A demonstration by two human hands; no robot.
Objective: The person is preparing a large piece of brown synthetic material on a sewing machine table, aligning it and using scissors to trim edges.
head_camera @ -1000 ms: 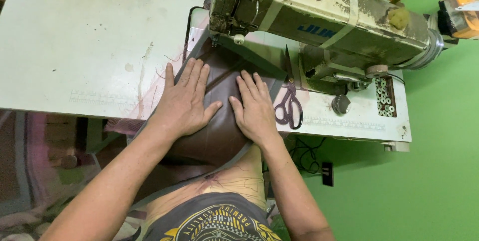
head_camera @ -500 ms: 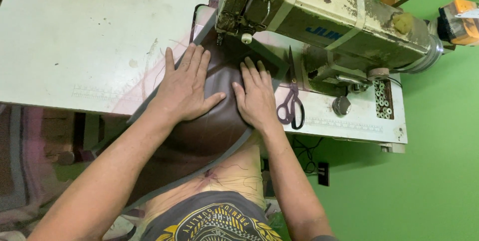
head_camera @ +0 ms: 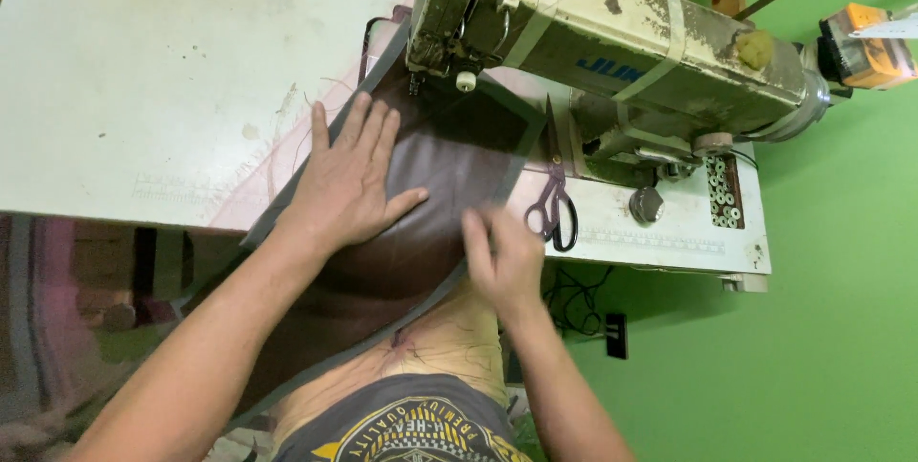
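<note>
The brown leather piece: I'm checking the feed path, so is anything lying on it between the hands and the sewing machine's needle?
Nothing visible does. The brown leather piece lies bare from the left hand and right hand to the needle. The scissors lie beside it.

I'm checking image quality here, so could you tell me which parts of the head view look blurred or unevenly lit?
Head view: the right hand is motion-blurred at the brown leather piece's edge; the left hand is sharp; the white table is bright, almost washed out; the lower left corner is dim and soft.

Item: my dark brown leather piece (head_camera: pixel 430 194), grey-edged | Pose: flat on the white table, far end under the sewing head, near end hanging over the table edge toward me
</note>
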